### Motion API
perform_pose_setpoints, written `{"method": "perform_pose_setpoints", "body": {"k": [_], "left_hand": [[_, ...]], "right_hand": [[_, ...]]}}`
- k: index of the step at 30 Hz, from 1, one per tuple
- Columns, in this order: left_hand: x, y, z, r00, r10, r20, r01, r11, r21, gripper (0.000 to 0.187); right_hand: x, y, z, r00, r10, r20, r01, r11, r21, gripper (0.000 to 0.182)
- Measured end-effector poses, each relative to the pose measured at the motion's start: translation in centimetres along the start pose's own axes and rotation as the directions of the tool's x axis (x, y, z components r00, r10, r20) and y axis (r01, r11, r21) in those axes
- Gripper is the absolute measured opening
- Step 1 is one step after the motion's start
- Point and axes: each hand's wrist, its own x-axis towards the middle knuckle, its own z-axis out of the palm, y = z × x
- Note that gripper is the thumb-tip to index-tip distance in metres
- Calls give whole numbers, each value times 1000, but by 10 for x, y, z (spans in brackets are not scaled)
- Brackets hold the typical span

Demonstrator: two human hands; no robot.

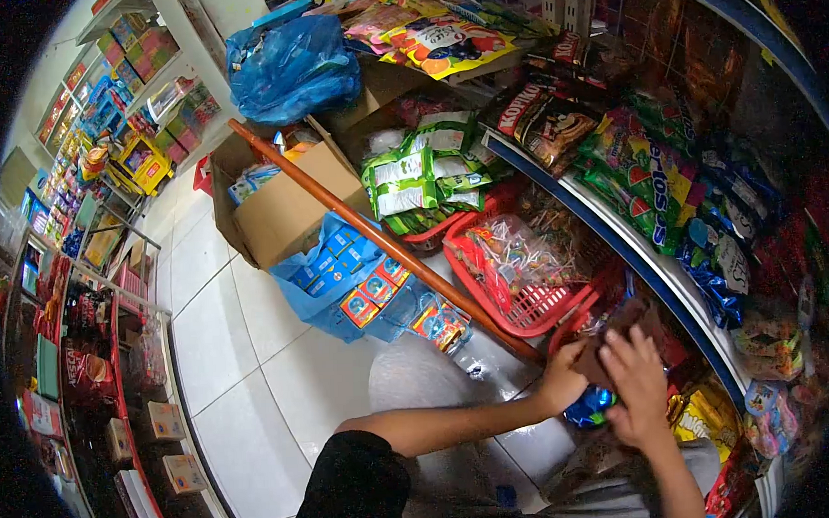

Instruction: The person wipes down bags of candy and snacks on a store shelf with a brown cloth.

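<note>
- Clock set on the hands, 12 at the top of the view.
- Left hand (561, 382): thumb and fingers look clamped on the left edge of a brown packet (597, 362).
- Right hand (636, 388): fingers stretched out, slightly apart, laid across the front of the packet; blurred, so cannot tell how firmly it touches.
- Packet sits between the two hands, at the clock's centre. Its print and contents are hidden.
- Step in hand, as I judge it: handling this one packet, left hand steadying, right hand working over its face.
- Next move, as I judge it, calls for a sure left grip and the right fingers drawn together on the packet before any weight shifts.
- Shiny blue packet (588, 408) just beside the hands at 7 o'clock; yellow packets (706, 420) near, at 4.
- Red basket (526, 321) of lollipops near, at 11. Lower end of a brown pole (377, 234) lies just beside it, toward 9; worth keeping the left elbow wide of it.
- Shelf (605, 214) of candy bags runs from 11 round to 3.
</note>
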Motion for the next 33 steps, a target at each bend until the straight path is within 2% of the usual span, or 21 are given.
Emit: {"method": "perform_pose_setpoints", "body": {"k": [2,4,5,6,7,8,10,12,15,18,19,20,22,23,24,25,26,27,28,32,33], "left_hand": [[0,4,11,990,71,-118,-36,962,270,27],[-1,34,17,984,-99,-146,133,958,254,31],[2,49,20,971,-183,-156,218,945,244,33],[7,47,19,983,-81,-163,114,973,201,36],[10,51,17,980,-75,-182,114,971,210,35],[14,65,14,978,-65,-200,109,969,221,35],[21,84,12,963,-16,-268,74,976,206,36],[27,79,8,940,-128,-315,145,989,31,37],[24,59,-1,945,-181,-272,199,979,41,33],[14,22,-14,994,68,-89,-36,947,321,34],[4,5,-25,887,401,229,-440,579,687,42],[-2,-14,-30,908,343,242,-414,641,646,42],[-7,-12,-26,935,225,273,-345,752,561,42],[-3,-6,-17,837,485,252,-507,516,691,33],[0,3,-13,949,296,106,-296,730,616,30],[3,31,0,998,65,-11,-51,870,490,30],[7,49,9,979,-188,-84,205,923,327,32],[10,52,13,994,-42,-97,74,931,356,40],[11,59,14,991,-42,-127,87,925,371,40],[18,88,20,962,12,-274,100,914,393,44],[20,92,20,952,13,-306,110,917,383,45]], "right_hand": [[4,10,-6,990,74,-122,-71,997,30,60],[9,14,-9,950,220,-222,-161,953,259,59],[12,13,-10,932,299,-203,-215,910,356,61],[13,12,-10,909,376,-177,-266,853,448,62],[-2,28,10,914,379,-145,-300,871,389,63],[-5,26,15,916,383,-118,-307,860,408,67],[-3,11,17,933,301,-200,-232,923,308,72],[-2,3,15,969,149,-195,-113,977,183,77],[-3,-5,5,990,69,-119,-51,987,153,71],[1,-5,-3,999,-27,-25,29,994,104,65],[1,-5,-3,999,-37,-25,39,995,91,63],[1,-6,-4,999,-47,-24,49,996,78,61],[0,-4,-2,997,33,-73,-21,988,151,57],[0,-2,-1,991,68,-114,-47,983,176,55],[-1,-1,1,982,105,-155,-72,977,201,54],[-3,3,3,973,126,-195,-86,976,201,54],[-1,2,4,948,193,-255,-127,959,253,54],[3,0,4,914,261,-310,-164,938,306,55],[6,-1,4,872,329,-361,-195,912,361,56],[-2,-5,16,855,451,-255,-329,854,404,61],[-2,-11,19,866,417,-277,-280,862,423,65]]}}
